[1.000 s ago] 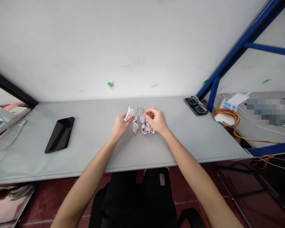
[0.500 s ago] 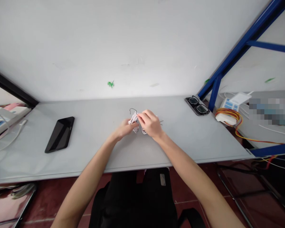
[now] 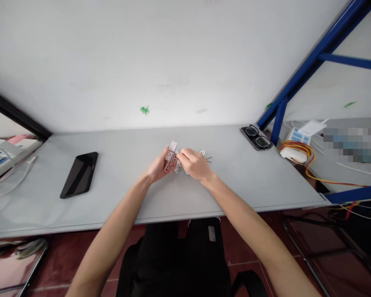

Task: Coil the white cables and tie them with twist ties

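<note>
Two hands observed at the table (image 3: 120, 206), both over its middle. Left hand (image 3: 159, 168): part-closed, thumb and fingers around one bundle (image 3: 172, 153) of white cable, raised at a tilt with its loops uppermost; one black tie (image 3: 172, 151) goes around its middle. Right hand (image 3: 195, 164): fingers curled, thumb and forefinger pinched on the tie at the bundle's right side. At least one second bundle (image 3: 178, 167) lies on the table between the hands, just beside the first; more white loops (image 3: 202, 153) show past the right hand, which hides too much for a full count. Two thin black ends (image 3: 209, 159) stick out to the right of that hand. Elsewhere on the table: one phone (image 3: 79, 175), black, lying flat at the left, well apart from the hands; one pair of glasses (image 3: 262, 142), two lenses, resting on one black case (image 3: 251, 139) at the far right corner. Beyond the right edge, past the blue frame (image 3: 276, 123), one white box (image 3: 293, 155) is wrapped by a red-and-yellow wire (image 3: 297, 144), turns too close to count. Two power strips noted, one at each side (image 3: 297, 136). Three green marks (image 3: 144, 110) counted on the wall (image 3: 179, 49).
</note>
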`<action>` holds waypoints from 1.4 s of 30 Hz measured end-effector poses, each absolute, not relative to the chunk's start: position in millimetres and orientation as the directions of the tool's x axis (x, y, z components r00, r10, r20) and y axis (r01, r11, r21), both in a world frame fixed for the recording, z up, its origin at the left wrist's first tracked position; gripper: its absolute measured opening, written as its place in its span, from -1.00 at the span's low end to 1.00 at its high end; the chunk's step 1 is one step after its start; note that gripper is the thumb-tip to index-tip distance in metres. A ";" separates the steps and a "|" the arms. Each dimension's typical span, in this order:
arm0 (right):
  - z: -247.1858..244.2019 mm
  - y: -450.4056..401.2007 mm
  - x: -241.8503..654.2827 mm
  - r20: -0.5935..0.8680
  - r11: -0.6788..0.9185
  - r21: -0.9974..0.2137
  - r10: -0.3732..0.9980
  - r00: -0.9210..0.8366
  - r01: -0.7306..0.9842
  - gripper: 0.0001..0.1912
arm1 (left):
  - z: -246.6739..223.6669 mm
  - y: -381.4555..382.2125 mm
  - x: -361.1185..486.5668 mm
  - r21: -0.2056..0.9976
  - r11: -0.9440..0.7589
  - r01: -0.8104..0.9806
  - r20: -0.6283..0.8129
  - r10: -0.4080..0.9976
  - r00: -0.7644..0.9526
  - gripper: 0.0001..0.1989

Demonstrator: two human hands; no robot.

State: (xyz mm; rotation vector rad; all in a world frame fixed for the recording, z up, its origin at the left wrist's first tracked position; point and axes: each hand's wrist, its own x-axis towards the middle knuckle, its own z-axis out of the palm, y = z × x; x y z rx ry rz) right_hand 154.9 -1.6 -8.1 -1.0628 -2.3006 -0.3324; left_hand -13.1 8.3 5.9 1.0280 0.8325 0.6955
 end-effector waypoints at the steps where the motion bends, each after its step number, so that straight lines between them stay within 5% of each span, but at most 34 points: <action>1: -8.6 -1.7 154.5 0.593 0.658 -0.010 0.610 -0.525 0.753 -0.67 | 4.1 9.2 -12.9 0.931 0.352 -0.098 -0.263 0.831 0.490 -0.42; 4: -9.1 -2.0 153.1 0.590 0.668 -0.096 0.635 -0.499 0.738 -0.69 | -1.9 11.2 -12.3 0.954 0.293 -0.058 -0.244 0.877 0.414 -0.44; 11: -4.6 1.0 151.3 0.458 0.519 -0.734 0.855 -0.244 0.439 -0.87 | -2.9 9.0 -9.6 0.986 0.105 0.128 -0.133 0.962 0.240 -0.54; 15: -4.4 3.2 150.2 0.306 0.348 -0.888 0.935 -0.179 0.301 -0.85 | 1.0 7.8 -9.3 0.986 0.042 0.164 -0.081 0.967 0.242 -0.59; 19: -7.1 4.2 150.9 0.342 0.360 -0.857 0.933 -0.116 0.370 -0.62 | -1.0 8.4 -10.0 0.992 0.067 0.103 -0.091 0.965 0.245 -0.62; 23: -6.0 3.0 151.6 0.397 0.483 -0.766 0.874 -0.279 0.424 -0.81 | -3.6 9.5 -10.0 0.995 0.084 0.054 -0.096 0.956 0.277 -0.62; 30: -6.4 1.7 151.0 0.475 0.619 -0.548 0.784 -0.400 0.563 -0.77 | -6.1 9.2 -6.0 0.985 0.018 0.170 -0.056 0.973 0.225 -0.45; 42: -3.0 1.8 154.0 0.466 0.638 -0.574 0.770 -0.435 0.514 -0.72 | -5.6 7.4 -5.3 0.946 -0.200 0.256 0.150 0.968 0.201 -0.52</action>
